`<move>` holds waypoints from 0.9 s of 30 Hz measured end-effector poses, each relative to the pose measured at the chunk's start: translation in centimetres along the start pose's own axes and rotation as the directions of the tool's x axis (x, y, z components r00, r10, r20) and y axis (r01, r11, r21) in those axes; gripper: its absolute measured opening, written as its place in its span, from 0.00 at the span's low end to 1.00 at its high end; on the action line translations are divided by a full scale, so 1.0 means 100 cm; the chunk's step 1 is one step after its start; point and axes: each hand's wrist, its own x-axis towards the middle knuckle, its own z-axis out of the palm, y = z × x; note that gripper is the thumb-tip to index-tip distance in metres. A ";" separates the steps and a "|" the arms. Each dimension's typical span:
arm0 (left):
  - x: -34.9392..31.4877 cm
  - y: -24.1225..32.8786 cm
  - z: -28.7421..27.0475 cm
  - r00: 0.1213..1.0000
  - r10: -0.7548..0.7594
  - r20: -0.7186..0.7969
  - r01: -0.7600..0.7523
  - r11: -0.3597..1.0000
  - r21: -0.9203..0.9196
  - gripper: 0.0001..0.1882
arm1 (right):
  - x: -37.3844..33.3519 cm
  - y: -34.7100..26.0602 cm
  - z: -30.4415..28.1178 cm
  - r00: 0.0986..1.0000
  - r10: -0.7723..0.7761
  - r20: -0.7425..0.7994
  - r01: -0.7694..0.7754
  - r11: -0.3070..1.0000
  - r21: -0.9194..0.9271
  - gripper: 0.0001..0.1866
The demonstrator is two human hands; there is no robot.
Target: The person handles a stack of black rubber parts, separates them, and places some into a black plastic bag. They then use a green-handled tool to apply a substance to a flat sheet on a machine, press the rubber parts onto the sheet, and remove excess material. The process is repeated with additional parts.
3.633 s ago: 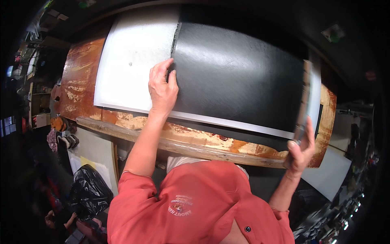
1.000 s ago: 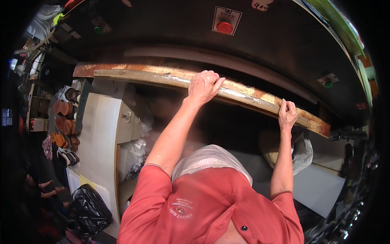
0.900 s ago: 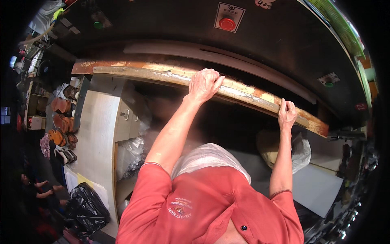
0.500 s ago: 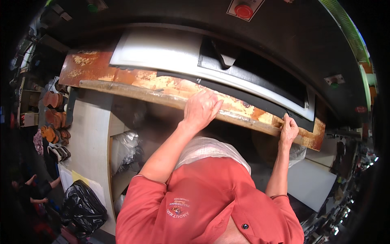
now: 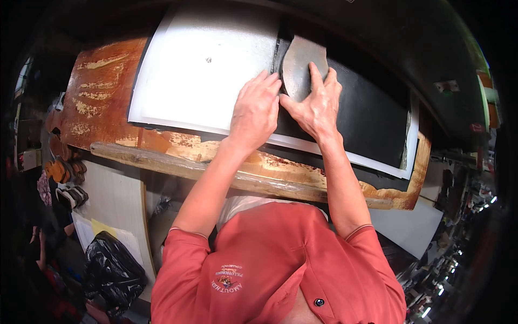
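A grey sole-shaped piece [image 5: 303, 59] lies on a black sheet [image 5: 367, 113], close to its left edge. My right hand [image 5: 318, 105] is over the piece's near end, thumb at its left edge, one finger on top and others along its right side. Beside it, my left hand [image 5: 254, 110] lies with straightened fingers over the border between the white board [image 5: 189, 81] and the black sheet. It grips nothing that I can see. Both sheet and board rest on a worn brown wooden table [image 5: 97, 102]. The piece's far end reaches into shadow.
A dark machine body with a small plate [image 5: 447, 86] overhangs the table's far side. The table's wooden front edge [image 5: 216, 175] crosses before me. At lower left is a black plastic bag [image 5: 113, 272], with shoes [image 5: 71, 197] beyond it.
Both hands have left the table's front edge and moved forward onto the work surface. My right hand has reached the sole-shaped piece. The white board and black sheet now show more fully.
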 end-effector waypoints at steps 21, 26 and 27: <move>0.022 0.026 0.042 0.988 0.007 0.157 -0.022 0.995 0.099 0.27 | 0.020 0.056 -0.062 0.929 0.172 0.327 -0.361 0.240 0.901 0.48; 0.017 0.023 0.044 0.956 0.090 0.281 -0.133 0.981 0.138 0.28 | 0.021 0.070 -0.061 0.944 0.179 0.276 -0.284 0.022 0.959 0.43; 0.017 0.023 0.044 0.949 0.080 0.306 -0.128 0.981 0.142 0.28 | 0.021 0.074 -0.063 0.955 0.153 0.256 -0.261 0.014 0.965 0.43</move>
